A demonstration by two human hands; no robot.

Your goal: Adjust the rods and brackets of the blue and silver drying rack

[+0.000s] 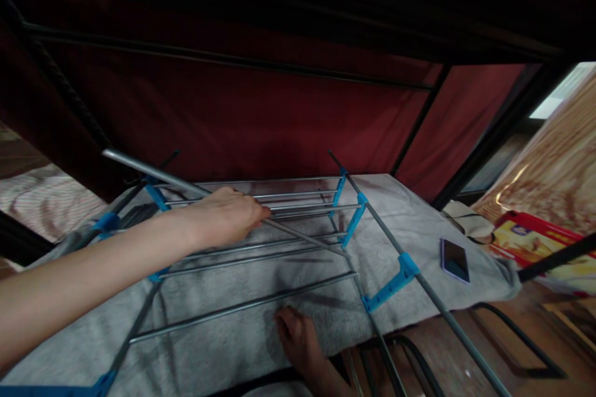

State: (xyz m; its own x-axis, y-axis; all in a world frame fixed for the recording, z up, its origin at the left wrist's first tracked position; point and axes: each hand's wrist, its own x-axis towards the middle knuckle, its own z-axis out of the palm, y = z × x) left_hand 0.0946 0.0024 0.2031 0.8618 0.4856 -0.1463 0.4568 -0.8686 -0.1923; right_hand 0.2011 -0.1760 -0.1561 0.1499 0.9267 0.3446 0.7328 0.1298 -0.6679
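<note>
My left hand [233, 217] is wrapped round a loose grey metal rod [153, 170], gripping it near its middle. The rod slants across a drying rack [246, 309] made of grey tubes with blue plastic joints. Its far-left end sticks up above the rack, while its right end lies close to the rack's right side tube. Below the nearest crossbar, my right hand [298, 335] rests on the grey bedding [223, 353] with its fingers curled in. I see nothing in it. A blue joint [391, 282] of the rack is to its right.
A phone [455, 259] lies on the bedding at the right. Beyond the bed edge is a red and yellow box [535, 248]. A dark red cloth [279, 124] with black frame bars stands behind the rack. A black metal frame [516, 341] is at the lower right.
</note>
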